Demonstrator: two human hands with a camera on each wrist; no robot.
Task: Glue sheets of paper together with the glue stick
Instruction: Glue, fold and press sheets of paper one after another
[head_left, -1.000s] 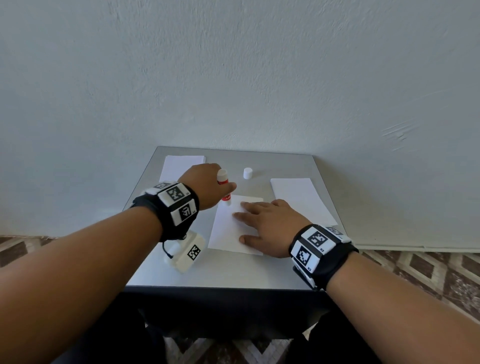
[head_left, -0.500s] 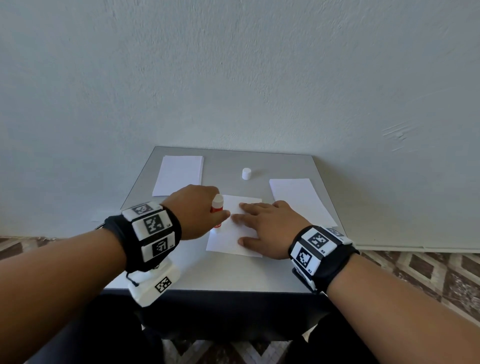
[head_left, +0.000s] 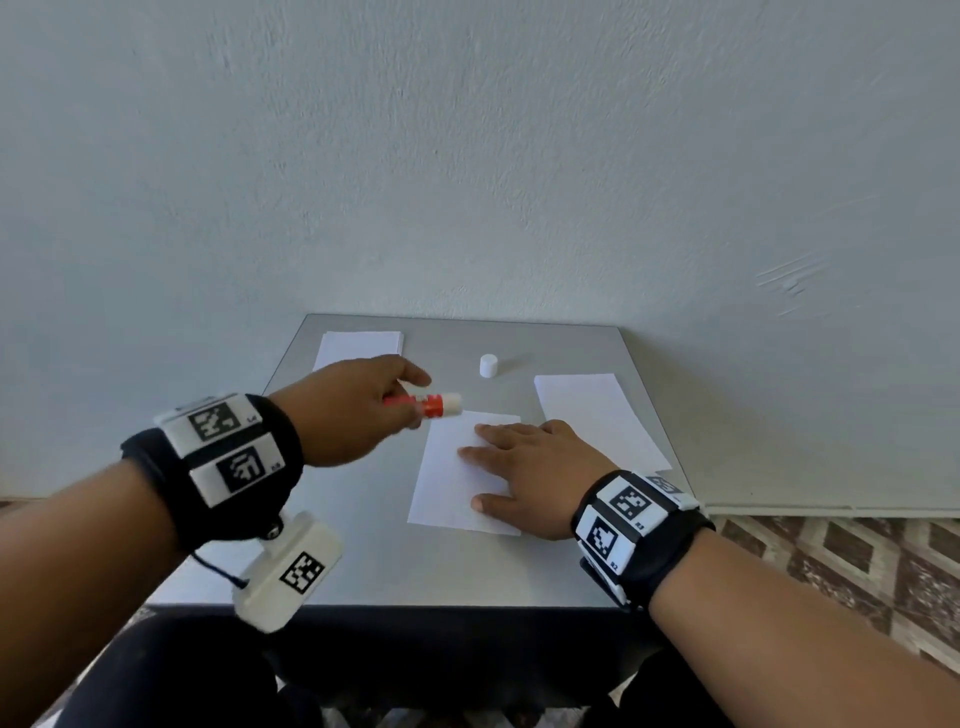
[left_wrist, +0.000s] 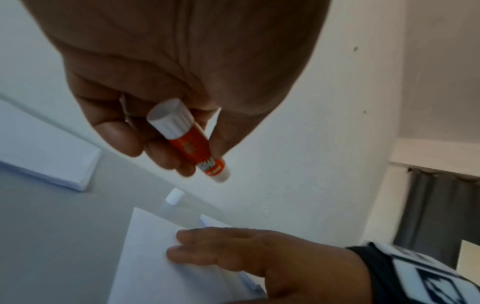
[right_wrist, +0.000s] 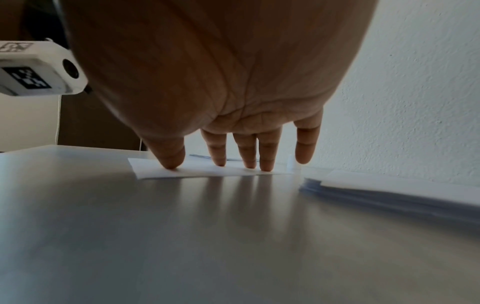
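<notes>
My left hand (head_left: 363, 410) grips a red and white glue stick (head_left: 434, 404), lifted off the table and lying nearly level, its uncapped white tip pointing right above the top left corner of a white sheet (head_left: 447, 478). In the left wrist view the glue stick (left_wrist: 192, 142) sits pinched between thumb and fingers, ribbed white end toward the camera. My right hand (head_left: 524, 467) lies flat on that sheet; its fingertips (right_wrist: 265, 167) press the sheet (right_wrist: 207, 171) down. The white cap (head_left: 488, 365) stands upright behind the sheet.
A stack of white paper (head_left: 358, 348) lies at the back left of the grey table (head_left: 395, 566), another stack (head_left: 597, 415) at the right beside my right hand. The wall rises right behind the table. Patterned floor shows at the right.
My left hand slid the glue stick down the sheet toward me, then lifted it and swung it back up to the sheet's top left, now nearly level. My right hand stayed flat on the sheet.
</notes>
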